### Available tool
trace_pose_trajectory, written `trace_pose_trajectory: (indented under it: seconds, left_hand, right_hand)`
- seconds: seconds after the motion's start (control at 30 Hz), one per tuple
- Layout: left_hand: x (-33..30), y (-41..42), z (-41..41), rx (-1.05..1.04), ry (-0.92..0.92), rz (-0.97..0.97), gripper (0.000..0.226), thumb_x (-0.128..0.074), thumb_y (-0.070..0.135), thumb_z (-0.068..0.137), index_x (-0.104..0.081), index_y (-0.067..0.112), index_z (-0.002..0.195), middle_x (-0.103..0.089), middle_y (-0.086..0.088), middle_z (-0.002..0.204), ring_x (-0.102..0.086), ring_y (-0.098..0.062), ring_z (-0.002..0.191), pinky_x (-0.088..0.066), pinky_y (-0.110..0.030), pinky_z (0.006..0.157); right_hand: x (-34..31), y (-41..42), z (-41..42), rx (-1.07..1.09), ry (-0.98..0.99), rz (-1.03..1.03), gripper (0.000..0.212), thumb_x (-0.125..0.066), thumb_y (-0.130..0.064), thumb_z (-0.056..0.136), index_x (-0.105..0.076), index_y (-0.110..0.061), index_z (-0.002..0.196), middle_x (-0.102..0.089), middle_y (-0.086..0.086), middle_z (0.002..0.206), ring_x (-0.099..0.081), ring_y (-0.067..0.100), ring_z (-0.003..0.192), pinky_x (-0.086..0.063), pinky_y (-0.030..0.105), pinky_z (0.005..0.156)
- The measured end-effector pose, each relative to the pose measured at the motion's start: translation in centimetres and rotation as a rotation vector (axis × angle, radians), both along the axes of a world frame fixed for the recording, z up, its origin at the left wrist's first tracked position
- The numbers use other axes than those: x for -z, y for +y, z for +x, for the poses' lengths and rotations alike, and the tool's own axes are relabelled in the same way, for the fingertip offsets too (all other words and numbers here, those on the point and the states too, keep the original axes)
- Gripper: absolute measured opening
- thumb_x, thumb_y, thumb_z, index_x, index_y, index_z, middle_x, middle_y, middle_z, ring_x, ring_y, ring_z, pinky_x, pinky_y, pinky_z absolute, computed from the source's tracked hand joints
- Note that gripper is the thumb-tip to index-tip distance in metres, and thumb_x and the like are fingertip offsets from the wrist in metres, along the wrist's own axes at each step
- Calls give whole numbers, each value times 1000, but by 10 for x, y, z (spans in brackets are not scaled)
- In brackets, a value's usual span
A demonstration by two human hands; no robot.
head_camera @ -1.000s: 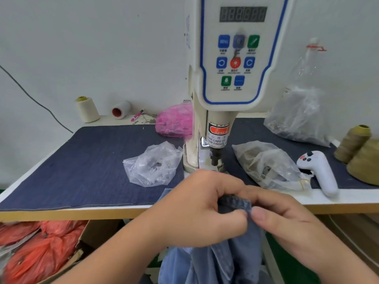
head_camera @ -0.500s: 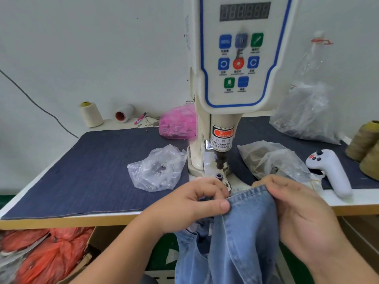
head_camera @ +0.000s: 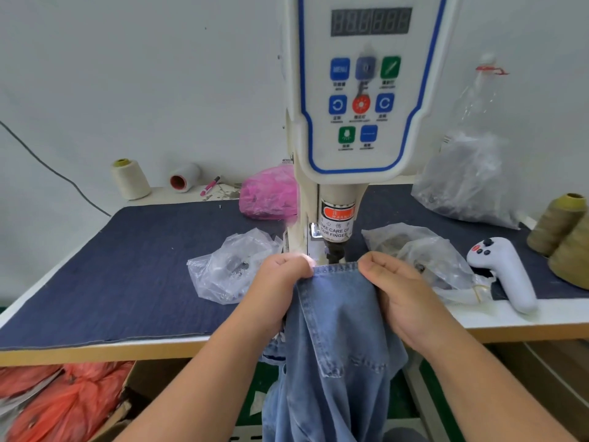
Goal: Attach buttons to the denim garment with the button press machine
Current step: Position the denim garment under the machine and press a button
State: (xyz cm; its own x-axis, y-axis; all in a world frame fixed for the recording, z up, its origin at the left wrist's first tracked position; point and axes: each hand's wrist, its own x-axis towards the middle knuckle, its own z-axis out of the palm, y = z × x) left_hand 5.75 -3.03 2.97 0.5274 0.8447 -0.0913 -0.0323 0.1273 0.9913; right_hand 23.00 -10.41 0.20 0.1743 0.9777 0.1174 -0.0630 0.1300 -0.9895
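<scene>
Both hands had carried the denim garment [head_camera: 338, 330] up from below the table edge to the foot of the button press machine [head_camera: 357, 129], its stitched top hem now stretched flat between them just under the press head [head_camera: 334, 253]. We gripped that hem at either end: our left hand [head_camera: 280, 282] curled round the left corner, knuckles up, and our right hand [head_camera: 398, 291] pinched the right corner between thumb and bent fingers. Below the hands, the denim hung over the table [head_camera: 95, 346] front and ran out of the bottom of the view, so we could not make out what kind of garment it was. Our hands and the cloth hid the machine's lower die. Just left of the left hand lay a clear plastic bag [head_camera: 229, 266] with small dark metal pieces, too blurred to name; a second clear bag [head_camera: 424, 253] lay just behind the right hand, partly covered by it. Near it, a white handheld controller [head_camera: 506, 272] rested at the table front. Farther back sat a pink bag [head_camera: 267, 196], a large clear bag [head_camera: 468, 183], two cream thread cones [head_camera: 130, 180] and olive cones [head_camera: 561, 228] cut off at the right edge. The machine's display [head_camera: 371, 22] showed no readable digits.
</scene>
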Motion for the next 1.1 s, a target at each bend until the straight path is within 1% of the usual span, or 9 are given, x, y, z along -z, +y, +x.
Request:
trace_pose_trajectory:
  seconds: [0.1, 0.23, 0.37, 0.47, 0.57, 0.67, 0.87, 0.97, 1.1]
  left_hand:
    - [4, 1, -1, 26, 81, 26, 49, -61, 31, 48, -37, -6, 69, -34, -15, 78, -29, -30, 71, -25, -36, 62]
    - [5, 6, 2, -13, 157, -33, 51, -60, 33, 42, -39, -3, 73, -34, -14, 80, -29, -31, 73, -24, -43, 63]
    - [6, 10, -3, 24, 238, 19, 48, -61, 37, 46, -44, 2, 73, -37, -11, 80, -30, -28, 75, -26, -40, 65]
    - [15, 6, -5, 43, 222, 114, 48, -57, 35, 65, -37, -7, 74, -35, -7, 77, -29, -24, 73, -24, -39, 66]
    - [22, 0, -3, -1, 219, 252, 37, -49, 28, 80, -32, -2, 70, -32, -5, 71, -28, -20, 68, -24, -39, 64]
    - [24, -7, -3, -56, 220, 338, 33, -49, 16, 91, -31, 3, 66, -31, -4, 68, -29, -15, 64, -25, -35, 63]
    - [24, -17, -13, 17, 145, 372, 36, -49, 38, 80, -36, 8, 66, -37, -2, 68, -35, -15, 65, -30, -33, 64]
    - [26, -13, -9, -53, 213, 431, 37, -50, 30, 89, -30, 21, 59, -32, 10, 60, -30, -7, 57, -27, -20, 52]
    - [34, -5, -3, -107, 248, 429, 40, -50, 17, 94, -32, 22, 59, -31, 13, 57, -28, -5, 54, -26, -17, 48]
  right_hand:
    - [6, -5, 0, 89, -194, 45, 45, -57, -53, 84, -55, -10, 72, -50, 1, 71, -48, 14, 72, -38, 39, 75]
    - [6, -1, -1, 119, -205, 28, 55, -57, -53, 81, -45, 0, 71, -42, 7, 69, -41, 18, 69, -34, 36, 70]
    - [10, 3, 1, 75, -235, -33, 37, -55, -43, 86, -47, -20, 58, -41, -8, 59, -39, 7, 59, -33, 30, 63]
    - [16, 6, 1, 58, -215, -34, 38, -54, -40, 88, -44, -20, 57, -40, -10, 57, -37, 6, 57, -33, 26, 60]
    - [19, 8, -1, 82, -189, -14, 40, -55, -37, 87, -39, -12, 61, -38, -6, 59, -36, 7, 57, -33, 22, 57]
    - [20, 5, -1, 36, -126, -33, 36, -55, -36, 86, -42, -18, 58, -38, -5, 58, -35, 8, 57, -32, 23, 55]
    - [22, -6, 5, -139, 77, -40, 31, -66, -40, 80, -55, -17, 63, -49, 2, 64, -45, 10, 59, -38, 24, 56]
    - [23, -1, 4, -91, 48, -75, 31, -61, -34, 84, -54, -9, 67, -46, 7, 67, -43, 15, 61, -36, 27, 56]
    - [24, 6, 1, -17, -29, -93, 29, -59, -36, 84, -53, -15, 65, -43, 7, 66, -39, 15, 62, -34, 31, 59]
